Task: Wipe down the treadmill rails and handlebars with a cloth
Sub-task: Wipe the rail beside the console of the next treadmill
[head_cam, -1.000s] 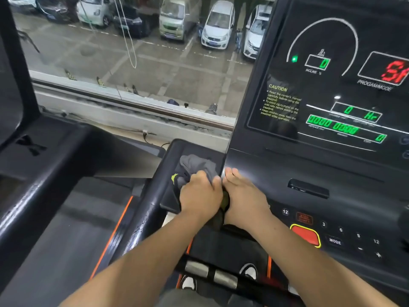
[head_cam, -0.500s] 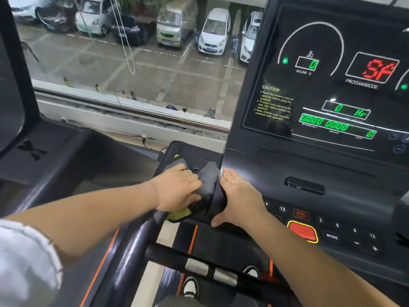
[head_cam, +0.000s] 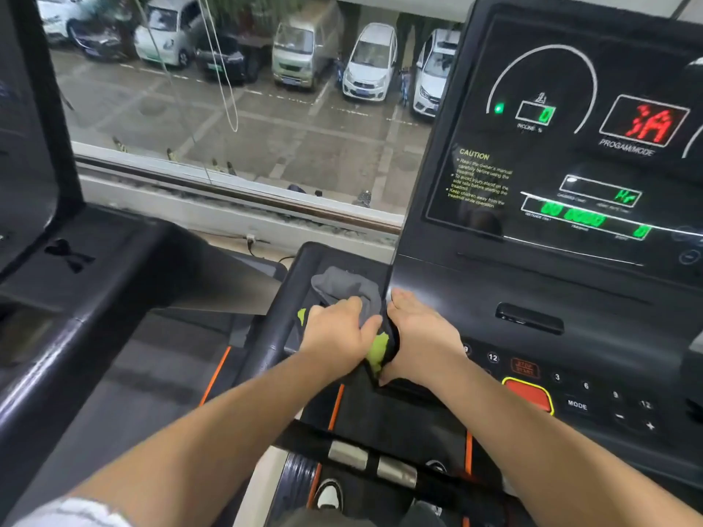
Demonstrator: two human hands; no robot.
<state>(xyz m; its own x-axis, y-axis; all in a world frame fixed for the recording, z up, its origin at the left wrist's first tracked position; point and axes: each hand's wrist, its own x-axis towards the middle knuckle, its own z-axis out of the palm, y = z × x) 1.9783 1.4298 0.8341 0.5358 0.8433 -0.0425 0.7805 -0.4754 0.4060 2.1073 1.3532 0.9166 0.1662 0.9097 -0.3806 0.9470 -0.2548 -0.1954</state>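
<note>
Parked cars [head_cam: 369, 66] fill the lot beyond the window, and you're up at the treadmill console [head_cam: 551, 298]. Much of the cloth [head_cam: 342, 285] is buried under your left hand [head_cam: 336, 329], the display digits are smeared, and your right thumb is out of sight. Your left fingers curl down over the cloth, gripping it on the side tray [head_cam: 300, 268]. The cloth runs away from you: the grey end is bunched ahead of your knuckles and a lime-green corner trails back between your hands. Your right hand [head_cam: 418, 336] lies straight-fingered along the console's left edge, holding nothing, just beside that trailing corner. Below your wrists runs the crossbar [head_cam: 372, 464] with its metal pads. Right of your right hand sits the red button [head_cam: 527, 397].
</note>
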